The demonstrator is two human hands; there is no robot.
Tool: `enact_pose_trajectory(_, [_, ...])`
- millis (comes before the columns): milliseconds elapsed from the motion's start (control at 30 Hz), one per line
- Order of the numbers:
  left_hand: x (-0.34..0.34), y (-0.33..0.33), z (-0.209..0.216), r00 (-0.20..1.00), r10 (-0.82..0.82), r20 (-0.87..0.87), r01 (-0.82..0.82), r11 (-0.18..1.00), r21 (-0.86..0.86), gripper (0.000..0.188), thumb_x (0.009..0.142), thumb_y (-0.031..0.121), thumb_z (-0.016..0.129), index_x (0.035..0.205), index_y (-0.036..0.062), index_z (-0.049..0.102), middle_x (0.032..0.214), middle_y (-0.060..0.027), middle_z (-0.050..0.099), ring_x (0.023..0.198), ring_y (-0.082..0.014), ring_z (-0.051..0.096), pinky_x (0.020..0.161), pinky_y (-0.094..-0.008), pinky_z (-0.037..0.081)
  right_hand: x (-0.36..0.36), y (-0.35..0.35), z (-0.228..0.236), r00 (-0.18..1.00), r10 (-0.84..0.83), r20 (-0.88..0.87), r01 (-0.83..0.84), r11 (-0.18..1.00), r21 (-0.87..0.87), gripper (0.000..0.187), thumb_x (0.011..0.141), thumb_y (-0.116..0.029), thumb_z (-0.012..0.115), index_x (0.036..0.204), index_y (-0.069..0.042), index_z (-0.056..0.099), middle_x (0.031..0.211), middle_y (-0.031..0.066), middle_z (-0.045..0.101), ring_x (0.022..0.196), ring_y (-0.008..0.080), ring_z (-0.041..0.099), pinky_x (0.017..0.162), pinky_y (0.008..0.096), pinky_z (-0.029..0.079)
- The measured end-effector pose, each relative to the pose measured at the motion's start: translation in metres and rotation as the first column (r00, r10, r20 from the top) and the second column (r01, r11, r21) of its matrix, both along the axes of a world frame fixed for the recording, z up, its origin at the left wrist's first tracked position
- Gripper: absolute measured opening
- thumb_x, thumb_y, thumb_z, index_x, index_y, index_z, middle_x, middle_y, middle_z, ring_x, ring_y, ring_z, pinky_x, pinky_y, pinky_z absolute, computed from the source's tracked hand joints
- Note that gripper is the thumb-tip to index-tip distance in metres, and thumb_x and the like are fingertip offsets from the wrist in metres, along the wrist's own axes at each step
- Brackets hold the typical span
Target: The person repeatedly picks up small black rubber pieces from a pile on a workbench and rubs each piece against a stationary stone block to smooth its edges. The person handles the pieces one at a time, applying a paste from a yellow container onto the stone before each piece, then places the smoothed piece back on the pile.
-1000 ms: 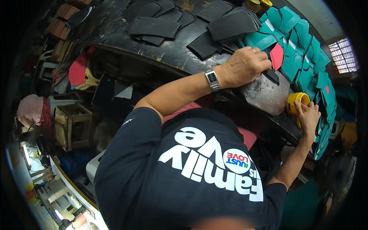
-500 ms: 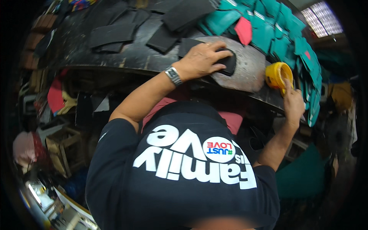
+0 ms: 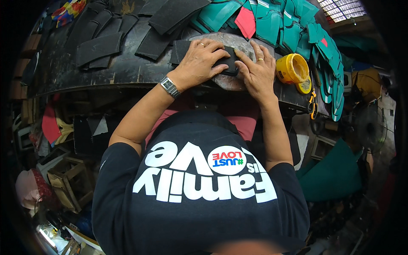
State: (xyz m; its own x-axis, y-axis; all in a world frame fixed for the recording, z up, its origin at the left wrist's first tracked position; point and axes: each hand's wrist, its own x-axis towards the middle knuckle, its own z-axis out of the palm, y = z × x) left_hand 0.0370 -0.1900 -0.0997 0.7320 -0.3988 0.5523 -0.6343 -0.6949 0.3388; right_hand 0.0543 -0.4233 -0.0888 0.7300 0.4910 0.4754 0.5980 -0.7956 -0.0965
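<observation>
The dark tabletop point(image 3: 127, 76) has a curved front edge, just below the hands in view. A grey slab point(image 3: 231, 83) sits near that edge, w/ the black flat piece point(image 3: 230, 63) on top of it, btwn both hands. Bare room shows on the L, btwn the edge & the black panels point(image 3: 100, 49). On the R it's tight: a yellow tub point(image 3: 287, 70) stands just beside the R hand, w/ scissors-like orange handles point(image 3: 313, 105) by the edge. Green pcs point(image 3: 272, 23) crowd the far side, w/ a pinkish-red pc point(image 3: 245, 23) among them.

L hand point(image 3: 202, 59) is bent & narrow, palm down, thumb & fingers touching the black flat piece; can't tell if it grips or just presses. R hand point(image 3: 259, 70) is fairly wide, fingers apart, thumb & pointer finger at the piece's R end. Both elbows bend out & both forearms reach fwd. A silver watch point(image 3: 170, 87) is on the L wrist.

The black T-shirt point(image 3: 191, 223) has big white letters, upside down here, plus a round white badge point(image 3: 226, 160) w/ blue, red & green letters. Marks on the tub are too small to read
</observation>
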Motion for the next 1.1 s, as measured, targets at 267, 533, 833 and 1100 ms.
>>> enact_pose_trajectory(267, [-0.001, 0.001, 0.001, 0.997, 0.003, -0.071, -0.003, 1.000, 0.005, 0.035, 0.087, 0.029, 0.079, 0.118, 0.0143, 0.071, 0.124, -0.0059, 0.064, 0.122, -0.0288, 0.056, 0.106, -0.0446, 0.040, -0.002, -0.008, -0.006, 1.000, 0.016, -0.017, -0.017, 0.999, -0.047, 0.039, 0.096, -0.043, 0.065, 0.132, -0.029, 0.072, 0.153, 0.0097, 0.051, 0.139, 0.0350, 0.042, 0.113, 0.0498, 0.031])
enact_pose_trajectory(533, [0.001, 0.001, 0.003, 0.997, -0.006, -0.073, 0.006, 1.000, -0.001, 0.034, 0.087, 0.030, 0.077, 0.116, 0.0132, 0.071, 0.120, -0.0050, 0.065, 0.119, -0.0271, 0.058, 0.103, -0.0441, 0.041, -0.048, -0.019, 0.005, 0.996, 0.093, -0.003, -0.093, 0.989, -0.119, 0.040, 0.089, -0.046, 0.072, 0.126, -0.030, 0.075, 0.150, 0.0075, 0.053, 0.140, 0.0357, 0.041, 0.114, 0.0553, 0.030])
enact_pose_trajectory(833, [0.021, 0.017, 0.010, 0.988, 0.087, -0.125, -0.074, 0.991, 0.110, 0.042, 0.090, 0.028, 0.075, 0.127, 0.0095, 0.067, 0.132, -0.0124, 0.065, 0.126, -0.0294, 0.058, 0.107, -0.0438, 0.042, -0.050, -0.012, 0.017, 0.963, 0.198, -0.182, -0.135, 0.942, 0.308, 0.029, 0.091, -0.036, 0.073, 0.112, -0.016, 0.077, 0.131, 0.0124, 0.062, 0.131, 0.0360, 0.048, 0.108, 0.0486, 0.035])
enact_pose_trajectory(1100, [0.026, 0.014, 0.015, 0.979, 0.077, -0.187, -0.049, 0.988, 0.147, 0.036, 0.089, 0.028, 0.076, 0.119, 0.0082, 0.068, 0.113, -0.0118, 0.065, 0.107, -0.0333, 0.061, 0.093, -0.0439, 0.051, -0.008, 0.018, -0.005, 0.994, -0.072, -0.077, 0.075, 0.997, 0.036, 0.042, 0.098, -0.047, 0.061, 0.123, -0.015, 0.073, 0.146, 0.0172, 0.054, 0.140, 0.0401, 0.040, 0.111, 0.0558, 0.031])
